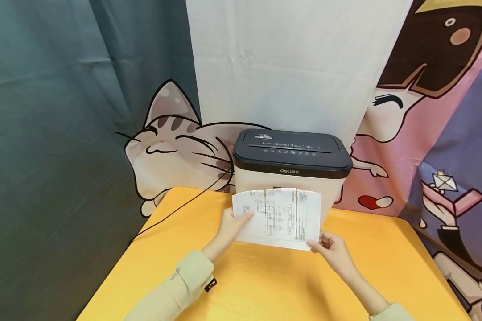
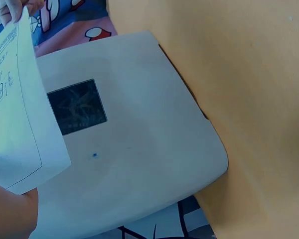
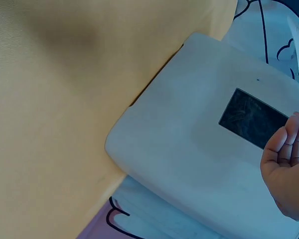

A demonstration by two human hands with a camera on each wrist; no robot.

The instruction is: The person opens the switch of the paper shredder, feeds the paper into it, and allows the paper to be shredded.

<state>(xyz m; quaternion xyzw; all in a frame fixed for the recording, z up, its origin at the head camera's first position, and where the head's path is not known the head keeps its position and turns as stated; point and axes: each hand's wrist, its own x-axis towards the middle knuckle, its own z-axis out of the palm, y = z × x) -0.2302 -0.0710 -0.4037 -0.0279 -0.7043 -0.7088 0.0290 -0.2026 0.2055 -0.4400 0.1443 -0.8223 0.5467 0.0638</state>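
Both hands hold a white sheet of paper [image 1: 281, 218] printed with technical line drawings, raised in front of a paper shredder [image 1: 293, 154]. At its left edge my left hand [image 1: 231, 227] pinches it, thumb on the printed face. The right hand [image 1: 334, 252] grips the lower right corner between thumb and curled fingers. In the right wrist view those right fingers [image 3: 286, 144] bend behind the sheet's edge. The shredder has a black top with a long feed slot, and a pale body [image 2: 139, 139] with a dark window [image 2: 77, 106]. The paper's top edge overlaps the body's front in the head view.
The shredder stands at the back of a table with a yellow cloth [image 1: 257, 285]. A thin black cord [image 1: 176, 207] runs from its left side over the table's left edge. Behind hang a dark curtain [image 1: 64, 133], a white panel [image 1: 293, 62] and cartoon-printed fabric [image 1: 433, 133].
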